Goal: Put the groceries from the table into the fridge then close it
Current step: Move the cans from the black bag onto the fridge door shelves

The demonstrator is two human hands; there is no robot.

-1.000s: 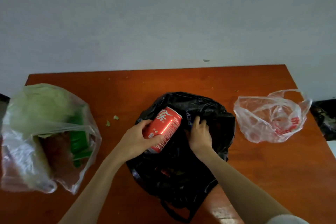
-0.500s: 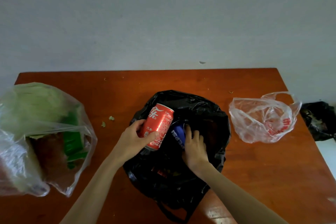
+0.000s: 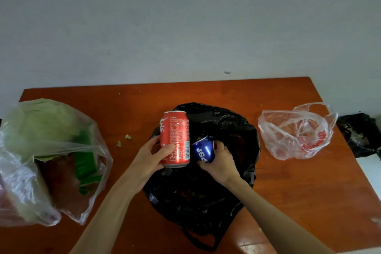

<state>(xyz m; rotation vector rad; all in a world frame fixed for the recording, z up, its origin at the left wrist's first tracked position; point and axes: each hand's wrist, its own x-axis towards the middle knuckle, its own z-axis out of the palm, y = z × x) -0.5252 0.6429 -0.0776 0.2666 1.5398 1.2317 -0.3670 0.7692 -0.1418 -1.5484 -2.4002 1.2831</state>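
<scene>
A black plastic bag (image 3: 231, 130) lies open in the middle of the orange-brown table (image 3: 288, 181). Above its left side my left hand (image 3: 148, 156) grips a red cola can (image 3: 175, 138), held nearly upright. Just to the right, my right hand (image 3: 220, 163) grips a blue Pepsi can (image 3: 203, 150), tilted and partly out of the bag's mouth. A clear bag (image 3: 47, 150) at the left holds a pale green cabbage, green packets and dark red items. The fridge is not in view.
A crumpled clear bag with red print (image 3: 296, 130) lies at the table's right end. Another black bag (image 3: 358, 134) sits beyond the right edge. Small green leaf scraps (image 3: 123, 140) dot the tabletop. A grey wall runs along the far edge.
My left hand has raised the red can and turned it upright. My right hand, reaching into the black bag before, now grips the blue can and has lifted it partly out.
</scene>
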